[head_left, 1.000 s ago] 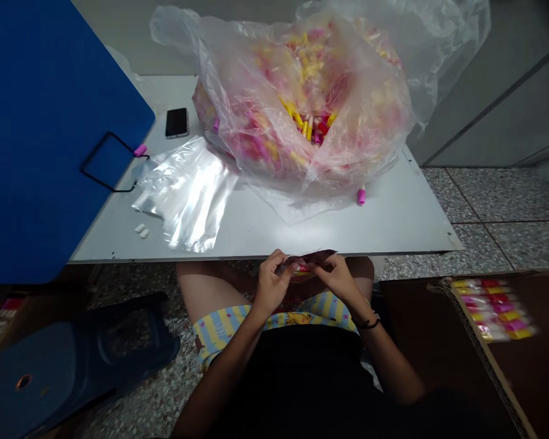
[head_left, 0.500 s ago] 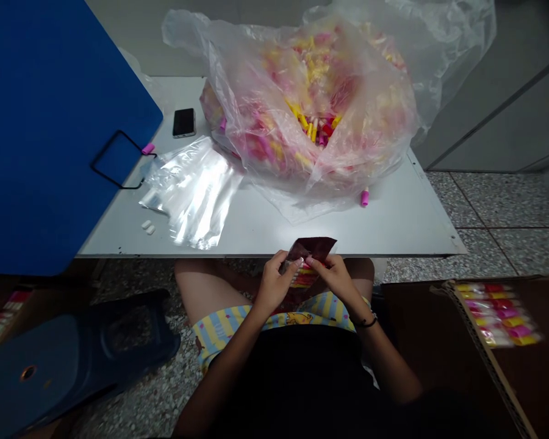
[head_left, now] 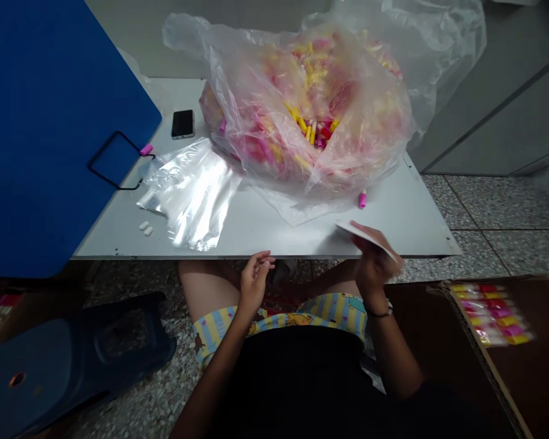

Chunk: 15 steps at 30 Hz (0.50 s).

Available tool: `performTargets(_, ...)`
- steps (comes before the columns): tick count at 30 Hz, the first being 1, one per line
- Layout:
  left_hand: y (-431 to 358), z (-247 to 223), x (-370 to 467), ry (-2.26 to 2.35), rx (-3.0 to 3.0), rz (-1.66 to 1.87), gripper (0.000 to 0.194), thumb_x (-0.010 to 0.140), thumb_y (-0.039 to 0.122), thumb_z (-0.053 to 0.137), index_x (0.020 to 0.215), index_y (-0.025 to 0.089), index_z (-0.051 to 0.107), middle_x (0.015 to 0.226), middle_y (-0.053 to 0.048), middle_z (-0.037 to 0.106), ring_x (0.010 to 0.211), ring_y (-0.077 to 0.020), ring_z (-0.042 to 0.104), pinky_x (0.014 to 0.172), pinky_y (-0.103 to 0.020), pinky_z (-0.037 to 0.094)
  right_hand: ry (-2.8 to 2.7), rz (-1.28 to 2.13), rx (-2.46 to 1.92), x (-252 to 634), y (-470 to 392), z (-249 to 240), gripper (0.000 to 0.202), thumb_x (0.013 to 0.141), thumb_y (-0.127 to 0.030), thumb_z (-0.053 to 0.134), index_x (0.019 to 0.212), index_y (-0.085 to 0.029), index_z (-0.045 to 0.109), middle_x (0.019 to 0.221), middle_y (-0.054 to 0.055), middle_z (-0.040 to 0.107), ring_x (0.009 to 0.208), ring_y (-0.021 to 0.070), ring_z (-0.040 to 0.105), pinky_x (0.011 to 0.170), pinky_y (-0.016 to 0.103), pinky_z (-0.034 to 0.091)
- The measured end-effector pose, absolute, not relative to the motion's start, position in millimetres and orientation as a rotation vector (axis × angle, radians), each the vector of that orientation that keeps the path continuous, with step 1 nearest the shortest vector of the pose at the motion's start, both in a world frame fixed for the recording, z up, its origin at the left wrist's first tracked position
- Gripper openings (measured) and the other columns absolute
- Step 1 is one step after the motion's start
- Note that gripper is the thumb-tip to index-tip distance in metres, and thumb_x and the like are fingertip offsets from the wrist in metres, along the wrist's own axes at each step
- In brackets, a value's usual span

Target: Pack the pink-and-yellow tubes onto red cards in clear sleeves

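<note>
My right hand (head_left: 374, 259) is shut on a flat packet (head_left: 366, 233), raised over the right part of the table's front edge. The packet is tilted nearly edge-on and shows a pale side, so its contents are hidden. Above my lap, just short of the table edge, my left hand (head_left: 255, 277) holds nothing; its fingers are loosely bent and apart. Flat clear plastic bags (head_left: 199, 198) lie fanned on the table to the left. A large translucent sack (head_left: 370, 122) stands open behind, full of small pink, yellow, red and white tubes (head_left: 312, 131).
One pink tube (head_left: 362, 199) is on the white table (head_left: 265, 235), right of centre. A phone (head_left: 183, 124), two small white pieces (head_left: 146, 228) and a blue panel (head_left: 50, 134) are at left. A cardboard box (head_left: 485, 360) at right holds a filled packet (head_left: 494, 312). A stool (head_left: 41, 366) stands at lower left.
Both hands were together on the packet, which showed a dark red card and coloured tubes. My left hand has let go and drawn left; my right hand has carried the packet right and up.
</note>
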State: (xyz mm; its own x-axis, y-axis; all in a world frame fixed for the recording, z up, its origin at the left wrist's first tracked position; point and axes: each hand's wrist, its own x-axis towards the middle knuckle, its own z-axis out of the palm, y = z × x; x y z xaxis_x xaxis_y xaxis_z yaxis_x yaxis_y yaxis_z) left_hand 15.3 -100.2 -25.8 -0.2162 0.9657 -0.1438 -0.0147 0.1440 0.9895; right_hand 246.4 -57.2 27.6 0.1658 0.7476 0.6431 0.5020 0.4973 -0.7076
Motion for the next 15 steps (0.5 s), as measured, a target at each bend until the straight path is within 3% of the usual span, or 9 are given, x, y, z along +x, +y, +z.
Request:
performTargets(2, -104.6, -29.6, 15.2, 1.42, 1.0, 1.226, 0.036, 0.083, 0.044, 0.055, 0.105, 0.016, 0.058, 0.095, -0.007, 0.065, 0.081, -0.0157, 0.063, 0.079, -0.029, 0.05, -1.647, 0.359, -1.117, 245.0, -39.9, 22.8, 0.027, 0.093, -0.03, 0.045, 0.102, -0.021, 0.069, 0.102, 0.007, 0.069, 0.097, 0.0221, 0.064, 0.079, 0.036, 0.051)
performTargets(5, -111.5, -33.2, 15.5, 1.403, 1.028, 1.173, 0.035, 0.084, 0.043, 0.054, 0.106, 0.016, 0.059, 0.095, -0.007, 0.066, 0.08, -0.0154, 0.064, 0.079, -0.028, 0.05, -1.501, 0.304, -1.223, 247.5, -26.2, 27.0, 0.027, 0.091, -0.034, 0.05, 0.085, -0.018, 0.07, 0.078, 0.005, 0.069, 0.076, 0.0197, 0.064, 0.065, 0.031, 0.049)
performTargets(7, -114.9, -35.8, 15.3, 1.413, 1.022, 1.163, 0.035, 0.084, 0.043, 0.054, 0.105, 0.016, 0.06, 0.094, -0.007, 0.066, 0.079, -0.0153, 0.064, 0.078, -0.028, 0.05, -1.237, 0.135, -1.307, 250.5, -26.0, 33.2, 0.036, 0.088, -0.038, 0.056, 0.061, -0.015, 0.063, 0.053, 0.0, 0.054, 0.053, 0.0143, 0.053, 0.053, 0.026, 0.04)
performTargets(9, -116.7, -38.8, 15.3, 1.427, 1.005, 1.157, 0.034, 0.083, 0.043, 0.054, 0.103, 0.015, 0.06, 0.093, -0.007, 0.067, 0.079, -0.0156, 0.064, 0.078, -0.028, 0.05, -1.06, 0.016, -1.358, 251.5, -27.4, 35.9, 0.046, 0.086, -0.043, 0.057, 0.049, -0.015, 0.053, 0.044, -0.003, 0.04, 0.044, 0.0105, 0.041, 0.048, 0.025, 0.032)
performTargets(15, -118.3, -44.5, 22.0, 1.377, 1.02, 1.043, 0.033, 0.084, 0.041, 0.052, 0.1, 0.014, 0.062, 0.093, -0.008, 0.068, 0.082, -0.0172, 0.065, 0.078, -0.029, 0.05, -1.36, 0.449, -1.359, 243.9, -17.8, 35.9, 0.044, 0.082, -0.051, 0.057, 0.057, -0.014, 0.057, 0.05, -0.002, 0.047, 0.05, 0.0102, 0.042, 0.048, 0.024, 0.032)
